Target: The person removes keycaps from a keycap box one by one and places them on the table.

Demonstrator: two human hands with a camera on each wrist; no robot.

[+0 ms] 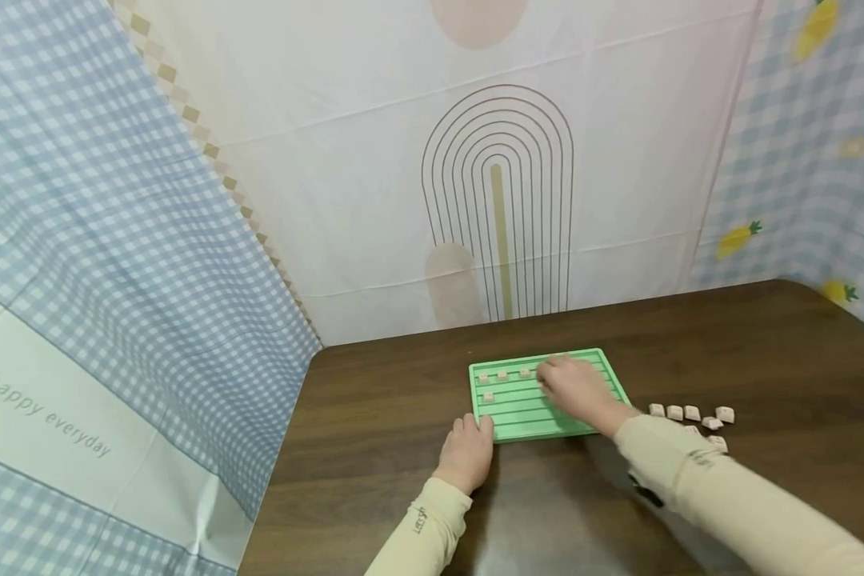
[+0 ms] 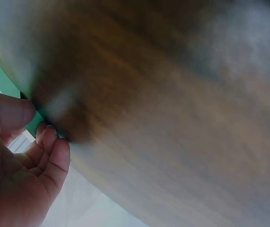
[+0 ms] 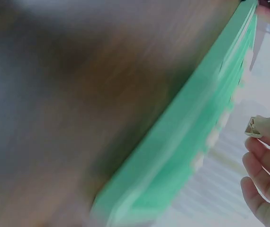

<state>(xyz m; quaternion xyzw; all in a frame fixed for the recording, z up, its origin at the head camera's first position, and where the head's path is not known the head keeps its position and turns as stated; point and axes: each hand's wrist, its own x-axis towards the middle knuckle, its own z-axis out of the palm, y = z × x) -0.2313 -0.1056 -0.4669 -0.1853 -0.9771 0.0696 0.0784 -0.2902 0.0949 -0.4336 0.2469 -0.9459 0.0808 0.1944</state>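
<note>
On brown tbl [image 1: 363, 448], green tray [image 1: 522, 417] lies long axis approx. L–R, R grip [image 1: 579, 390] pinching keycap [image 3: 252, 128], L grip [image 1: 466, 453] clasping near-L corner.

- My tray [image 1: 518, 420]: smooth green plastic, ridged inside, faintly shiny.
- My keycaps [image 1: 674, 413]: pale plastic, matt-looking.
- The table [image 1: 374, 432] before me: brown wood grain, smooth, with a soft sheen.
- My sleeves [image 1: 749, 496]: matt cloth.
- The backdrop [image 1: 360, 200] I face: thin, creased cloth.
</note>
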